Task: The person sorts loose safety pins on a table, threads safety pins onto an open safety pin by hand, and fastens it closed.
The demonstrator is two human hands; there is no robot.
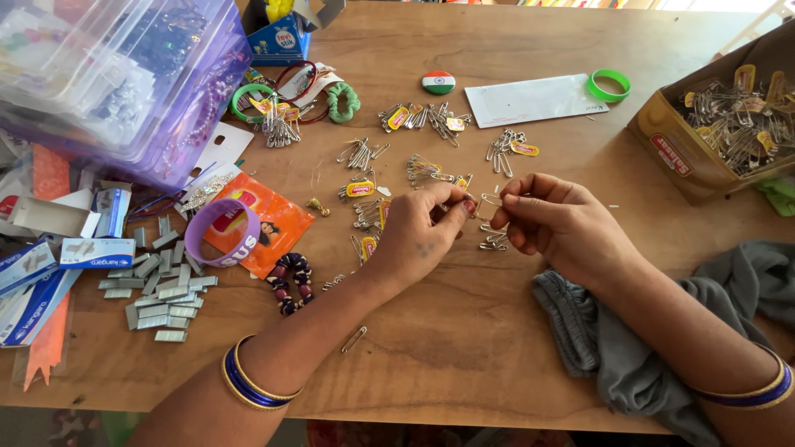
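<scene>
A safety pin (489, 201) is pinched between both hands above the desk (464, 348). It is gripped by the left hand (418, 236) at 9 o'clock and the right hand (563, 223) at 3 o'clock. Its long side runs left to right. More pins (494, 241) lie just below, at 6 o'clock.

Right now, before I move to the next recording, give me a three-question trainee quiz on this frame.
1. True or false: both hands pinch one safety pin between them.
2. What lies under the right hand's forearm? A) grey cloth B) purple wristband C) staple strips
3. What holds the big heap of safety pins at the table's far right?

Key: 1 true, left hand included; 2 A, grey cloth; 3 cardboard box.
</scene>
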